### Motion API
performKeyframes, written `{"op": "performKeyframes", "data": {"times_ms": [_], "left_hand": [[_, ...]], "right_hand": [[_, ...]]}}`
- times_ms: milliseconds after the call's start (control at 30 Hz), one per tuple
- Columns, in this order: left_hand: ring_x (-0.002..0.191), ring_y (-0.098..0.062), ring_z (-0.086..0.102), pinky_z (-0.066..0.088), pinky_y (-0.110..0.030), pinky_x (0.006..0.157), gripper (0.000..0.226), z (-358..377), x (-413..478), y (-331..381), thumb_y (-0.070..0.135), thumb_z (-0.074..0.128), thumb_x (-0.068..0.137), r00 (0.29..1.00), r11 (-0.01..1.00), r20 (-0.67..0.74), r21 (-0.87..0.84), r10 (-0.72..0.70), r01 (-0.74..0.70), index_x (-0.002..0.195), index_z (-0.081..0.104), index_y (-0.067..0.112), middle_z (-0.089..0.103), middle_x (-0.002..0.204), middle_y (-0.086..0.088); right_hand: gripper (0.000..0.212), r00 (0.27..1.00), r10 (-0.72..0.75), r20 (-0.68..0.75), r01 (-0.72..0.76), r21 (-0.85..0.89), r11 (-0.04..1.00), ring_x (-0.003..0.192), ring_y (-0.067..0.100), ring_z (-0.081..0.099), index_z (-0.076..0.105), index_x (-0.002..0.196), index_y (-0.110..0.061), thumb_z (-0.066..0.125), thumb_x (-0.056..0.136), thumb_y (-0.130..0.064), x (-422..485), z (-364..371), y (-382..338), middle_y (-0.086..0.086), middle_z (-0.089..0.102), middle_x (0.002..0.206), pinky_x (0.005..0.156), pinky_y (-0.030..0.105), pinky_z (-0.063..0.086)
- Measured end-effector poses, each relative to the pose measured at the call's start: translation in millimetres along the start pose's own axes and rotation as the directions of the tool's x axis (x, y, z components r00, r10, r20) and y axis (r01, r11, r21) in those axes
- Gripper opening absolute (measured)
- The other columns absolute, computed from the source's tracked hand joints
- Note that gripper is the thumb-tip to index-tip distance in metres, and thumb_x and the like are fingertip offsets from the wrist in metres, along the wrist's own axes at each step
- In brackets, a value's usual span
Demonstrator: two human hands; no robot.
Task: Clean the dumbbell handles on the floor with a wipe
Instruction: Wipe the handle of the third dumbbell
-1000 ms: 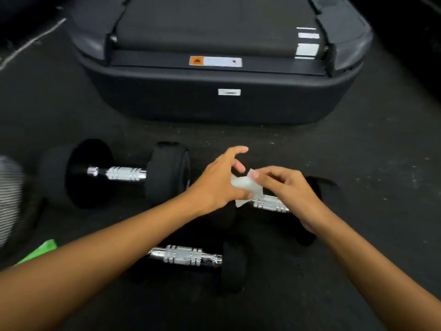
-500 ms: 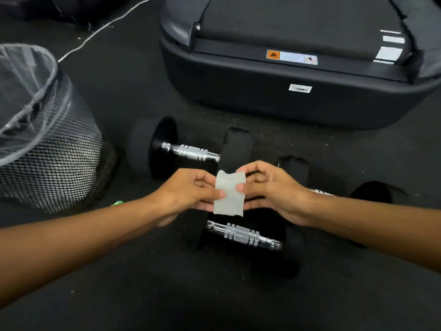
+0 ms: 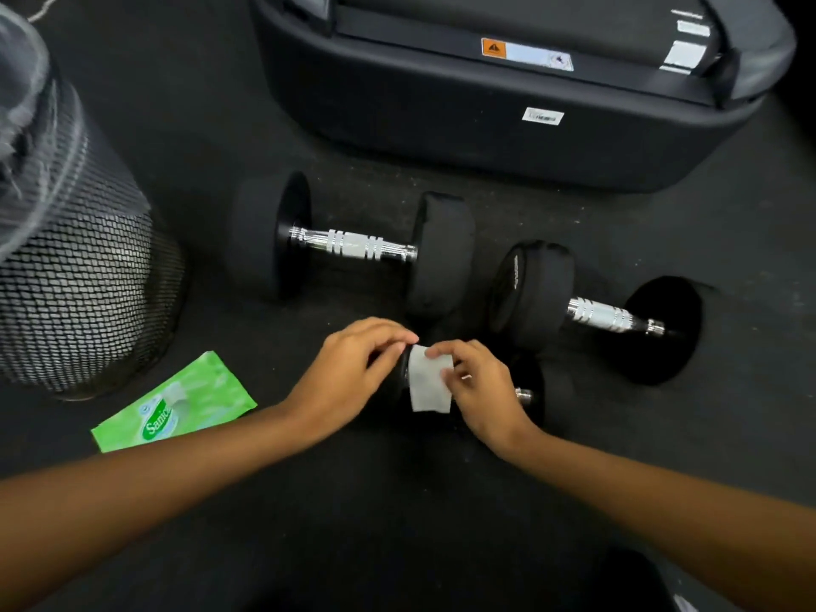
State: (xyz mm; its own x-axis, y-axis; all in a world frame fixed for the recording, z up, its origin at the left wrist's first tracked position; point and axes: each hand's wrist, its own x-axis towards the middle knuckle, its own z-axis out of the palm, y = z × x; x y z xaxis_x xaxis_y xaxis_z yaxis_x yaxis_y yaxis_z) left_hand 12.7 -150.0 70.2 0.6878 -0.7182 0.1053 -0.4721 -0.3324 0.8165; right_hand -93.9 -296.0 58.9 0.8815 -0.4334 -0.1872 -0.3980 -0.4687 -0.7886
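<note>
Three black dumbbells with chrome handles lie on the dark floor. The far left dumbbell (image 3: 353, 246) and the right dumbbell (image 3: 600, 313) have bare handles. The nearest dumbbell (image 3: 536, 393) is mostly hidden under my hands; only its chrome right end shows. A small white wipe (image 3: 427, 384) hangs over its handle. My right hand (image 3: 479, 386) pinches the wipe's upper right edge. My left hand (image 3: 353, 368) has its fingertips at the wipe's upper left edge, fingers curled over the dumbbell's left end.
A black mesh waste bin (image 3: 75, 276) with a clear liner stands at the left. A green wipe packet (image 3: 176, 406) lies flat on the floor beside it. The black rear end of a treadmill (image 3: 508, 103) fills the back.
The view swung left, then back and closer. My hands went from unfolding the wipe in the air to lowering it onto the nearest dumbbell's handle. The green packet came into view.
</note>
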Motion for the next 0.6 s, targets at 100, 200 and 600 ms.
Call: {"op": "performKeyframes", "data": {"times_ms": [100,200,600], "left_hand": [[0.108,0.0,0.047,0.029,-0.006,0.094,0.023,9.0,-3.1,-4.8,0.015,0.051,0.095,0.999,0.992,-0.03,0.124,0.034,-0.03,0.112,0.065,0.018,0.058,0.111,0.015],[0.111,-0.006,0.045,0.024,-0.009,0.097,0.032,21.7,-5.7,-12.1,0.024,0.041,0.097,0.998,0.971,-0.053,0.24,0.015,-0.002,0.116,0.063,0.01,0.062,0.115,0.003],[0.117,-0.009,0.039,0.018,-0.006,0.102,0.045,56.0,-9.5,-8.9,0.026,0.025,0.097,0.964,0.973,-0.248,0.184,-0.094,0.142,0.115,0.06,0.004,0.059,0.119,-0.007]], "right_hand": [[0.029,0.996,-0.061,-0.058,0.056,-0.09,0.994,0.086,0.006,0.051,0.066,0.105,-0.012,0.05,0.088,0.005,-3.8,13.9,3.6,-0.005,0.05,0.098,0.074,0.005,0.039],[0.025,0.977,-0.153,-0.151,0.104,-0.288,0.952,0.093,0.013,0.047,0.067,0.107,-0.013,0.056,0.087,-0.004,-10.3,29.4,13.7,-0.004,0.055,0.098,0.081,0.023,0.044],[0.038,0.958,-0.266,-0.104,0.14,-0.643,0.753,0.114,0.021,0.053,0.059,0.117,-0.018,0.03,0.095,-0.028,-10.6,47.2,27.5,-0.003,0.065,0.11,0.112,0.042,0.014]]}}
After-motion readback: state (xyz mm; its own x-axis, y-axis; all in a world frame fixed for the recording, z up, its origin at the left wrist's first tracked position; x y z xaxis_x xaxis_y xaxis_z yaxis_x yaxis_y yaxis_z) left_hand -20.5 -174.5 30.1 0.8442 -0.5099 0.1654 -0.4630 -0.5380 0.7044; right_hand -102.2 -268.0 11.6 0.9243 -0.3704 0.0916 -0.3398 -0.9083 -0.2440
